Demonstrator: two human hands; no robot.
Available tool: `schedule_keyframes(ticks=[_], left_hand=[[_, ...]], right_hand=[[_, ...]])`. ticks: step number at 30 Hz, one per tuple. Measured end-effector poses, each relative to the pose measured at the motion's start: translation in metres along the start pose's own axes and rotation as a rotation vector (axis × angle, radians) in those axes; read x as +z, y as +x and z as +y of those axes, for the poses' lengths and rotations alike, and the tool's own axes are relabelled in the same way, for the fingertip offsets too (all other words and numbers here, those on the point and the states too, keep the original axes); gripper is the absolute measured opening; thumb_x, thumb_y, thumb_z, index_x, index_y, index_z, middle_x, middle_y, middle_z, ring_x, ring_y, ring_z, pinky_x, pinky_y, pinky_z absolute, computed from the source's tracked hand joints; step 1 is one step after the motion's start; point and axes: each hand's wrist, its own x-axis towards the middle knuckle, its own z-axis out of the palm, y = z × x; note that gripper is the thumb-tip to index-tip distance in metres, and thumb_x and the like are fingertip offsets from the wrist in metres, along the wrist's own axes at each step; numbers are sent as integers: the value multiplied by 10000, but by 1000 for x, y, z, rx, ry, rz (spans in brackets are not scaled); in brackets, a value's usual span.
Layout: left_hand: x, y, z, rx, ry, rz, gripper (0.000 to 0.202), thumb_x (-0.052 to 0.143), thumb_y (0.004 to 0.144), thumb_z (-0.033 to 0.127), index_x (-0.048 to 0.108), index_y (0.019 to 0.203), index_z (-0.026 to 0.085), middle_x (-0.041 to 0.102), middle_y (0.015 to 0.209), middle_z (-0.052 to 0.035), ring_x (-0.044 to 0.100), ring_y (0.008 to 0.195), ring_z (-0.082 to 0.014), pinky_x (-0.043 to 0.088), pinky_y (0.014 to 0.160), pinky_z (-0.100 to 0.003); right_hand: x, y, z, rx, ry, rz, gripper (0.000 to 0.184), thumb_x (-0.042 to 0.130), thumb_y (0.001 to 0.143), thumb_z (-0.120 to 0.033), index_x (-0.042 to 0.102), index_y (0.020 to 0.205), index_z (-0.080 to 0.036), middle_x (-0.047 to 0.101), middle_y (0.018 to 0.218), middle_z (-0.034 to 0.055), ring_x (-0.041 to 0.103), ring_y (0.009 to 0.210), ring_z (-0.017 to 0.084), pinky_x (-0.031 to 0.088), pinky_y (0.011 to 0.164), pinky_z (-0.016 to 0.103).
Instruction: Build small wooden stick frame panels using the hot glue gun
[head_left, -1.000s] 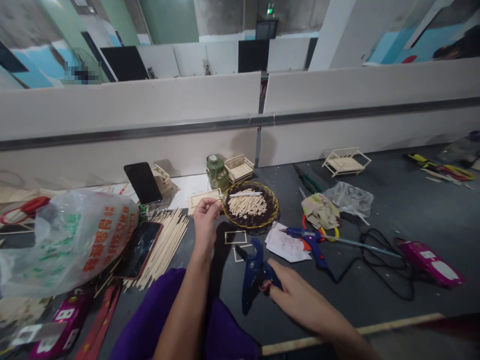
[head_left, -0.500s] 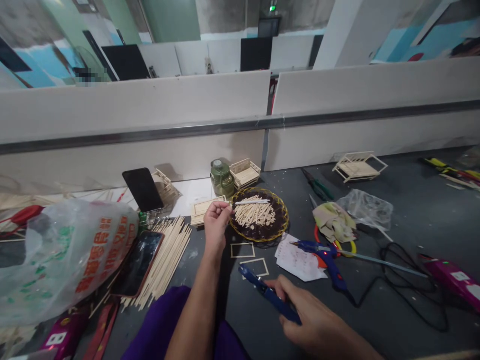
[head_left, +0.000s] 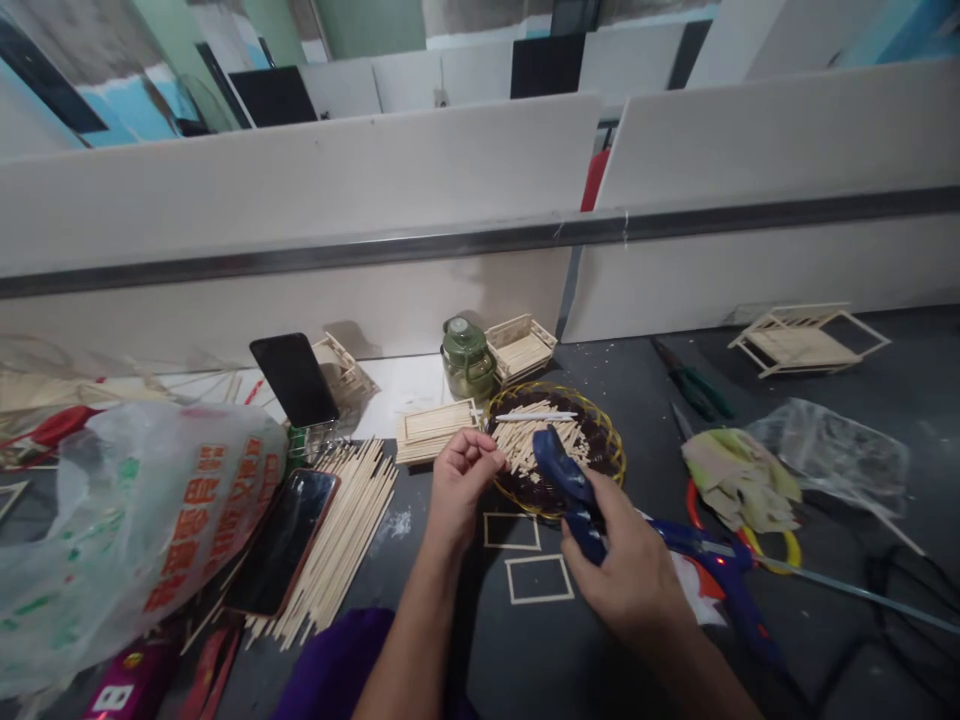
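Note:
My left hand point(head_left: 463, 485) is closed in a pinch at the left rim of a dark woven basket point(head_left: 616, 450) with yellow edging. Whatever it pinches is too small to make out. Inside the basket lie many short wooden sticks point(head_left: 529, 432) and a white pen-like rod point(head_left: 536, 415). My right hand point(head_left: 626, 550) grips a blue pliers-like tool point(head_left: 566, 470), raised over the basket's front edge. Below the hands, two small rectangular stick frames point(head_left: 511, 532) lie flat on the dark table. A stack of stick panels point(head_left: 435, 432) sits behind my left hand.
A blue glue gun point(head_left: 705, 550), a cloth point(head_left: 739, 480) and green-handled pliers point(head_left: 694, 380) lie on the right. Behind stand a green jar point(head_left: 466, 360) and a miniature stick bench point(head_left: 806, 340). Left are long sticks point(head_left: 341, 540), a phone point(head_left: 285, 540) and a plastic bag point(head_left: 165, 510).
My right hand has lifted the blue tool up and forward, from above the lower stick frame to the basket. My left hand stays pinched near the basket rim. The camera view has shifted.

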Motion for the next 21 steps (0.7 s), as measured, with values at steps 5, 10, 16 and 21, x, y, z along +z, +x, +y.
schedule_keyframes(ticks=[5, 10, 16, 21], left_hand=[[-4, 0, 4, -33, -84, -51, 215, 764, 749, 219, 562, 796, 161, 564, 616, 45, 442, 506, -37, 309, 494, -144], [-5, -1, 6, -148, -143, -132, 306, 819, 671, 199, 534, 774, 155, 571, 666, 37, 464, 522, -43, 364, 501, -143], [-7, -3, 12, -281, -196, -211, 352, 846, 618, 203, 528, 761, 153, 548, 623, 40, 420, 451, -27, 296, 407, -115], [-11, -4, 12, -343, -247, -300, 361, 850, 612, 250, 527, 740, 151, 469, 565, 59, 303, 387, -5, 229, 349, -120]], right_hand=[[21, 11, 5, -131, -80, -36, 589, 534, 782, -207, 428, 1360, -184, 617, 1227, 132, 609, 1123, 288, 527, 930, 424], [26, 7, 4, -176, -60, -82, 603, 540, 785, -182, 423, 1376, -157, 618, 1178, 144, 601, 1095, 296, 516, 945, 446], [21, 5, 0, -226, -17, -89, 655, 561, 773, -153, 405, 1408, -142, 601, 1201, 153, 583, 1112, 301, 506, 949, 449], [18, 6, -4, -241, 35, -154, 670, 545, 775, -121, 374, 1422, -147, 584, 1224, 154, 567, 1123, 292, 491, 957, 459]])
